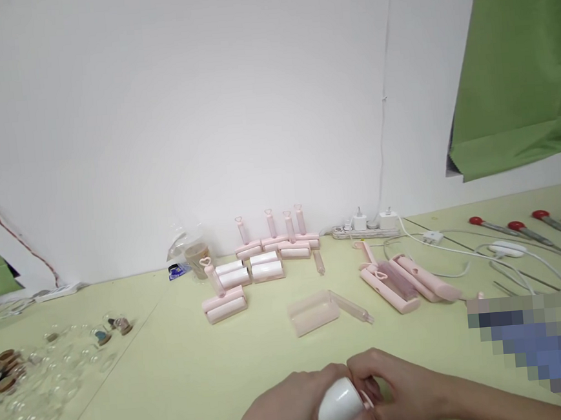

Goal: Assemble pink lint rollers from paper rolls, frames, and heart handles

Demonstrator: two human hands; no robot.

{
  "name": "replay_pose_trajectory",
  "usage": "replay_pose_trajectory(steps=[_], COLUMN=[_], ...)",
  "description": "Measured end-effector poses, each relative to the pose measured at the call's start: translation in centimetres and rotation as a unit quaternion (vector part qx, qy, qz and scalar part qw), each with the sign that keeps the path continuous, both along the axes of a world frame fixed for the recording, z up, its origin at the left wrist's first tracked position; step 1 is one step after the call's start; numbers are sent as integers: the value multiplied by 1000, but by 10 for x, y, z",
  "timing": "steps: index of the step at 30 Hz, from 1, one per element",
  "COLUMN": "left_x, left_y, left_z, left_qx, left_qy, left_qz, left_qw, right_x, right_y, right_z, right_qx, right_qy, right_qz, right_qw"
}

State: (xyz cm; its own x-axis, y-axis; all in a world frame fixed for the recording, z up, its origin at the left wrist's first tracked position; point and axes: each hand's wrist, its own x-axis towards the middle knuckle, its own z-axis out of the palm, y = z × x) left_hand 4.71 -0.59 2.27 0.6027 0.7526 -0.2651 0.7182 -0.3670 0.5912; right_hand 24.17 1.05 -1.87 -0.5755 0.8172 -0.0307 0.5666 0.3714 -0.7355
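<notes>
Near the front edge of the view, my left hand [296, 404] wraps around a lint roller [341, 406] with a white roll. My right hand [396, 382] has its fingers closed at the roller's right end, on a small pink part [367, 398]. The two hands touch each other, and the fingers partly hide the roller's pink parts. Beyond them lie a translucent pink cover [313, 314] and a clear pink handle [351, 306]. Pink roller shells [390, 289] lie to the right.
Along the wall stand several pink lint rollers [296, 251] with upright handles, beside white rolls [267, 267]. A power strip [365, 230] with cables is at the back. Red-handled tools [522, 226] lie right, glass domes [60, 376] left. A plastic cup [198, 260] stands near the wall.
</notes>
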Motion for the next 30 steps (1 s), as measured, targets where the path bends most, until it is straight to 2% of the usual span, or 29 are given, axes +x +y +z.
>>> replay_pose_trajectory(steps=[3, 6, 9, 11, 13, 15, 17, 20, 23, 26, 28, 30], left_x=[-3, -7, -8, -4, 5, 15, 24, 30, 21, 3, -7, -14], left_y=[-2, -3, 3, 10, 17, 21, 21, 21, 33, 60, 77, 85], left_z=[0, -3, -10, -14, -18, -20, -22, -22, -25, -40, -55, -69], left_qx=[1, 7, 5, -10, -13, 6, 24, 35, 69, 149, 125, 79], left_qy=[-12, -15, -90, -175, -244, -285, -320, -353, -353, -359, -336, -317], left_qz=[-7, 6, 46, 69, 86, 112, 131, 100, 71, 161, 229, 247], left_qw=[1000, 1000, 995, 982, 966, 952, 938, 930, 930, 907, 905, 912], right_x=[4, 13, 18, 15, 8, -1, -8, -9, -1, 7, 9, 6], right_y=[0, 0, 3, 4, 3, 1, 0, 4, 17, 37, 51, 64], right_z=[4, 8, -1, -12, -24, -31, -32, -25, -12, 7, 21, 33], right_qx=[-1, -29, -76, -119, -171, -207, -221, -186, -96, 4, 62, 108], right_qy=[-11, 5, 118, 244, 348, 403, 426, 435, 407, 328, 281, 255], right_qz=[8, 42, 37, 28, 29, 2, -43, -82, -104, -180, -197, -158], right_qw=[1000, 999, 989, 962, 921, 892, 876, 877, 902, 927, 937, 948])
